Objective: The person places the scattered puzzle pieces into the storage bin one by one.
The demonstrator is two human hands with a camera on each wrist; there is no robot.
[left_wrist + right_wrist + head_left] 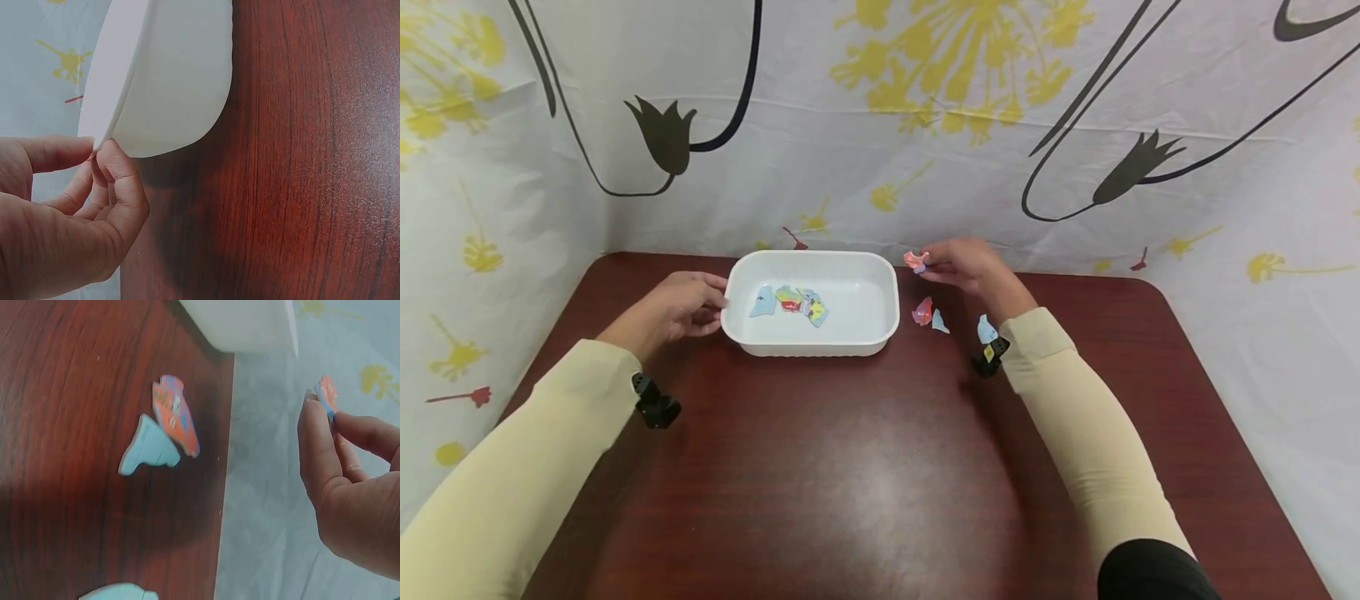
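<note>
A white plastic tray (857, 333) stands near the back of the table, with several colourful puzzle pieces (791, 305) lying in its left half. My left hand (81, 212) pinches the tray's rim at its left end between thumb and fingers. Off the tray's right end, my right hand (958, 262) holds an orange-and-blue puzzle piece (326, 397) between thumb and fingertips, raised above the table. Below that hand lie an orange-and-purple piece (174, 415) and a light blue piece (149, 449), touching or nearly so. Another light blue piece (987, 329) lies close to the right wrist.
The dark red-brown wooden table (820, 467) stretches toward me. A white curtain (820, 183) with yellow and grey flower prints hangs right behind its back edge and along both sides. Each wrist wears a small black camera (655, 404).
</note>
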